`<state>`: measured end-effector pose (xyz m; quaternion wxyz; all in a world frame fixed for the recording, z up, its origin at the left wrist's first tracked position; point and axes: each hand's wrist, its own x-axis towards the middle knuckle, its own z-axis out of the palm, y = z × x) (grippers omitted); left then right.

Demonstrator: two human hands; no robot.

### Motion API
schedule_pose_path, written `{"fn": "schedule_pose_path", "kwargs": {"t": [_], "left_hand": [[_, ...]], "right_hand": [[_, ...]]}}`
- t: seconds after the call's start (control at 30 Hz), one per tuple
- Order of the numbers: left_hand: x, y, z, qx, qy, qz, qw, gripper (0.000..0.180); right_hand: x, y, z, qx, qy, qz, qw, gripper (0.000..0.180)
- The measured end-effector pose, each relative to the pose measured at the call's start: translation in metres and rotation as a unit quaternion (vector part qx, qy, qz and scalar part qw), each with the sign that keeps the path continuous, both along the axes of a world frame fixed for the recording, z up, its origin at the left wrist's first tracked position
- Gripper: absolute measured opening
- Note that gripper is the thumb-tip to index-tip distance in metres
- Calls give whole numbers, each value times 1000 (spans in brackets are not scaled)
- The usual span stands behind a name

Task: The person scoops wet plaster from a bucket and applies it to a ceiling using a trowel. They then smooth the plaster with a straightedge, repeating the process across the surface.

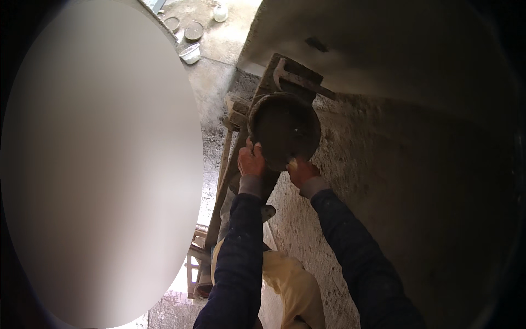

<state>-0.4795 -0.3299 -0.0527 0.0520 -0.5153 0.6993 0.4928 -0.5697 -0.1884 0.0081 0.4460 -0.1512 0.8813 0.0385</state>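
Observation:
A dark round bucket stands on a narrow wooden plank bench, with dark, wet-looking material inside. At its near left rim my left hand is closed, fingers over the edge. My right hand grips the near right side of the same rim; a small pale spot shows by its fingers, too small to name. Just beyond the bucket, a tool with a curved head and a straight handle lies across the plank's far end.
A rough wall-like surface runs along the right. Wooden blocks and a bench frame stand to the left. Far off lie a white tub, round lids or pans and a white container. A pale blur hides the left side.

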Motion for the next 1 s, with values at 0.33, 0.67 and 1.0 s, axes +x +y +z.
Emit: {"fn": "schedule_pose_path", "kwargs": {"t": [0.33,0.67,1.0], "left_hand": [[14,-6,-18,21,27,66,997,46],[3,-11,-16,3,-32,-25,999,53],[-8,-2,8,24,18,-27,999,52]], "right_hand": [[-8,55,66,-123,104,13,987,39],[18,41,35,-106,124,69,984,32],[-20,49,10,-86,176,37,980,28]]}}
